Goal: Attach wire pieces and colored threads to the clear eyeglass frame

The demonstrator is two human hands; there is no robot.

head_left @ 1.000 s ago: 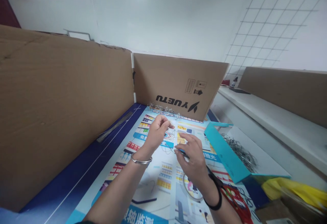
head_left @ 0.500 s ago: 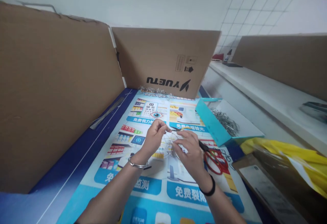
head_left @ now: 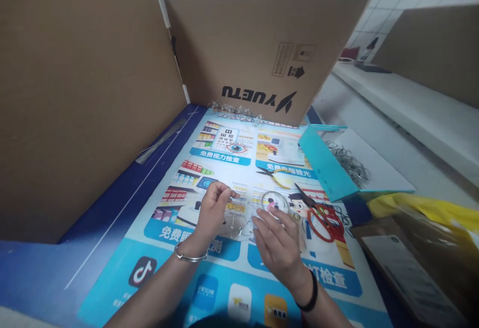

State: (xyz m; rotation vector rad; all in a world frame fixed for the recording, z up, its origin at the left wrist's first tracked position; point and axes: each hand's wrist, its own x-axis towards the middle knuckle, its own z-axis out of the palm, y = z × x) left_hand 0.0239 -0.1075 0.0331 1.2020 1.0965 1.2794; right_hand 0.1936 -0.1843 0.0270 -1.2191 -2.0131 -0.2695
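Note:
My left hand [head_left: 214,212] is closed in a pinch. Its fingertips hold what looks like thin wire, though the very tips are hard to make out. Beside them, a fine see-through wire loop [head_left: 236,222] hangs over the printed sheet. My right hand [head_left: 280,242] is palm down, its fingers curled over the near edge of a clear round reel [head_left: 276,201]; the thumb is partly hidden. Just beyond the reel lie yellow-handled pliers [head_left: 279,178], their dark jaws pointing left. Red-handled scissors [head_left: 322,220] rest to the right of my right hand.
A turquoise box [head_left: 325,165] at the right holds a tangle of thin metal pieces [head_left: 348,161]. Cardboard panels [head_left: 254,33] stand at the back and left. Small shiny bits [head_left: 235,110] lie along the back. A carton [head_left: 407,268] and yellow plastic [head_left: 415,208] sit at the right.
The view has tipped downward. My hands have drawn apart, and the round reel has moved right along with my right hand. The pliers and scissors stay where they were on the sheet.

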